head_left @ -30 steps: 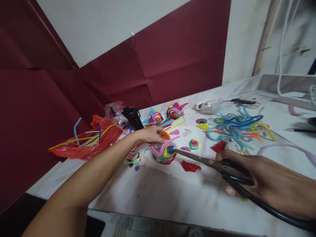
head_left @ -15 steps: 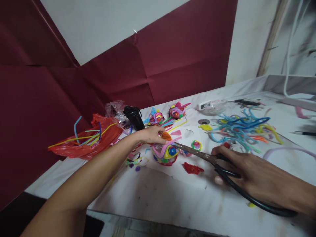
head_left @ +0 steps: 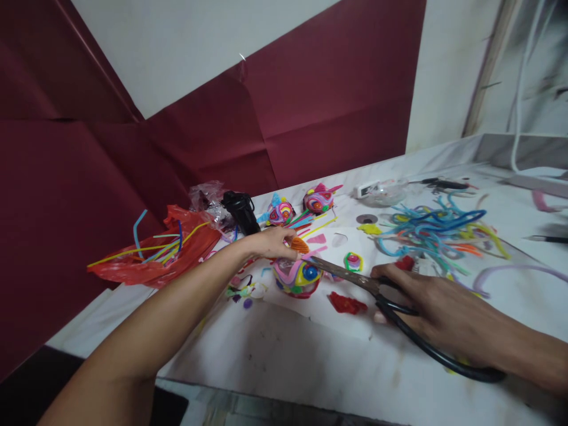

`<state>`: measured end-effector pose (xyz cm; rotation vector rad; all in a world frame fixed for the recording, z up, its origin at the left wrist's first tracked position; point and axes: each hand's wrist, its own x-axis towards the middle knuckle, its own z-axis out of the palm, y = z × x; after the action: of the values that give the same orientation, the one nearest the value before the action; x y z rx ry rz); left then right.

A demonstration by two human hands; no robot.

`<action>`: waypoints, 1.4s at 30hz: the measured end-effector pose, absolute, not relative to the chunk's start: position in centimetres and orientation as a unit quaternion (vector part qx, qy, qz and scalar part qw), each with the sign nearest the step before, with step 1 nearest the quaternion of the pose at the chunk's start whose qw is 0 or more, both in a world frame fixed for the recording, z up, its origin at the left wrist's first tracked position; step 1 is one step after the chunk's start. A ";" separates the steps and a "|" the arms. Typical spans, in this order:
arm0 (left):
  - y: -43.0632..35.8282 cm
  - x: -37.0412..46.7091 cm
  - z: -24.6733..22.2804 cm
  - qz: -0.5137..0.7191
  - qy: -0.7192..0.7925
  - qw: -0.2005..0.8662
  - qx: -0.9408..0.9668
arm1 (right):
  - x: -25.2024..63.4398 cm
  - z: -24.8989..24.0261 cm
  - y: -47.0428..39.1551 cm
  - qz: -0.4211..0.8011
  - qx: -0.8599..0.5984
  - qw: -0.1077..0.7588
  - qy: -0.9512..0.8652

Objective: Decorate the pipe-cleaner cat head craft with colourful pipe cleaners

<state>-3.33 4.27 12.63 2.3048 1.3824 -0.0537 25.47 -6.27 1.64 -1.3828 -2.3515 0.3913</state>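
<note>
Pinched between the thumb and fingers of my left hand (head_left: 278,242) is a ridged orange piece (head_left: 300,245). Just below it sits a rounded, fish-like craft (head_left: 296,277) covered in coloured strips, with a blue and yellow eye. My right hand (head_left: 437,310) is closed around the black handles of the scissors (head_left: 348,275). Their rusty blades point left, and the tips reach the orange piece beside the craft; whether they touch it I cannot tell. A pink strip (head_left: 317,250) lies close to the tips. Nearer me rests a red fuzzy piece (head_left: 347,303).
Two similar finished-looking crafts (head_left: 319,199) stand at the back. A red plastic bag (head_left: 153,263) with coloured sticks lies left, beside a black tool (head_left: 241,210). Tangled pipe cleaners (head_left: 437,228) spread at right. A round eye-like piece (head_left: 353,261) lies on white paper.
My right hand and the scissors have shifted left, bringing the blades closer to the orange piece. My left hand stays almost where it was.
</note>
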 end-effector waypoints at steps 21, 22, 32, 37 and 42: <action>3.8 -2.7 13.1 -0.028 0.518 0.237 0.822 | 25.7 0.1 -5.6 0.087 -0.496 0.177 -0.846; 3.8 -2.7 13.1 -0.028 0.518 0.235 0.822 | 25.7 0.3 -5.6 0.089 -0.502 0.164 -0.845; 3.6 -2.4 13.3 -0.023 0.520 0.256 0.815 | 25.4 0.5 -5.6 0.012 -0.503 0.081 -0.861; 3.8 -2.4 13.2 -0.025 0.511 0.261 0.819 | 25.4 0.2 -5.5 -0.067 -0.459 0.128 -0.877; 4.2 -2.8 12.8 -0.022 0.498 0.232 0.835 | 25.5 -0.4 -5.3 -0.102 -0.438 0.160 -0.879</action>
<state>-2.79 4.18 12.83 2.2947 1.3700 -0.0600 25.50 -5.31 -0.45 -1.2522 -2.5107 -0.2911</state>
